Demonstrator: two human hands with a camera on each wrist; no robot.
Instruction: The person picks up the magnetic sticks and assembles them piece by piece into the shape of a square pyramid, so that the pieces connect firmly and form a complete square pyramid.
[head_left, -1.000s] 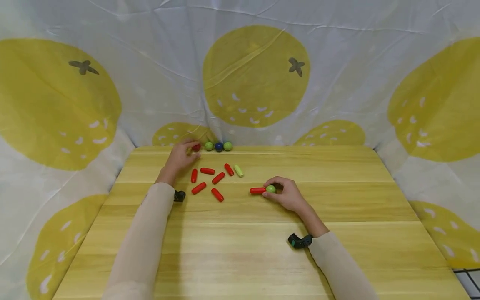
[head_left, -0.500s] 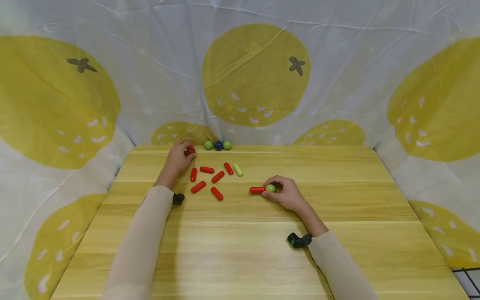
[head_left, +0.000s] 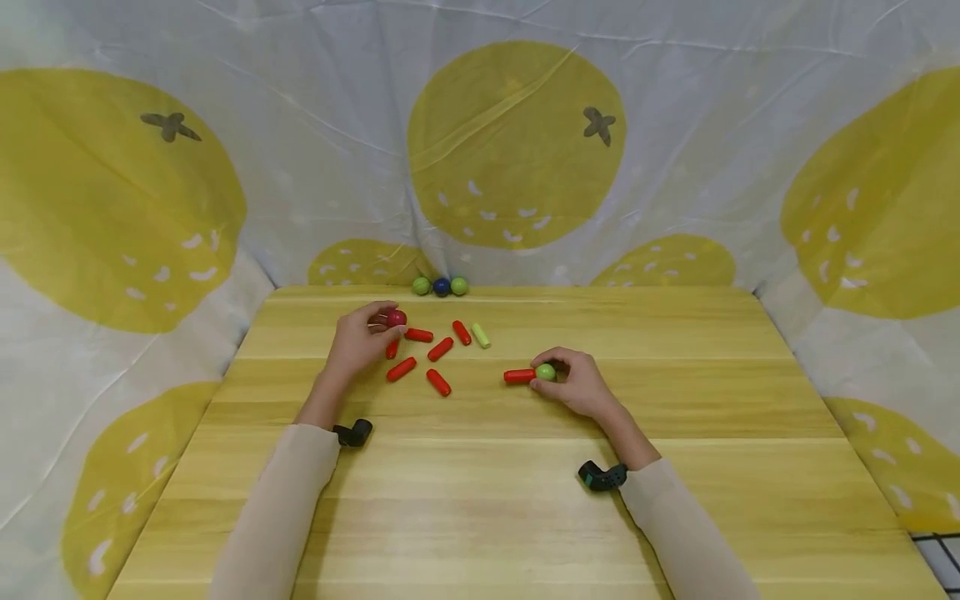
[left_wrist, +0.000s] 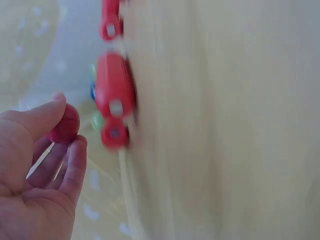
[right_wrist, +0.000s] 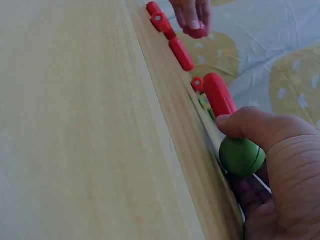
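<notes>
My left hand (head_left: 358,343) pinches a red ball (head_left: 397,318) between thumb and fingers, above the back left of the table. In the left wrist view the ball (left_wrist: 66,125) sits at the fingertips, partly covered by the thumb. Toward the middle right, my right hand (head_left: 583,387) holds a green ball (head_left: 545,372). A red stick (head_left: 518,377) points left from that ball, end against it. The right wrist view has the thumb lying across the place where the stick (right_wrist: 219,94) meets the green ball (right_wrist: 240,156).
Several loose red sticks (head_left: 440,349) lie scattered right of and below my left hand, with one light green stick (head_left: 481,336) beside them. Along the table's back edge stand a green ball (head_left: 422,286), a blue ball (head_left: 442,287) and another green ball (head_left: 459,286). A patterned cloth (head_left: 517,150) hangs behind.
My left hand has taken the red ball from the row at the back edge and brought it toward me, over the sticks. The right hand keeps its hold in place.
</notes>
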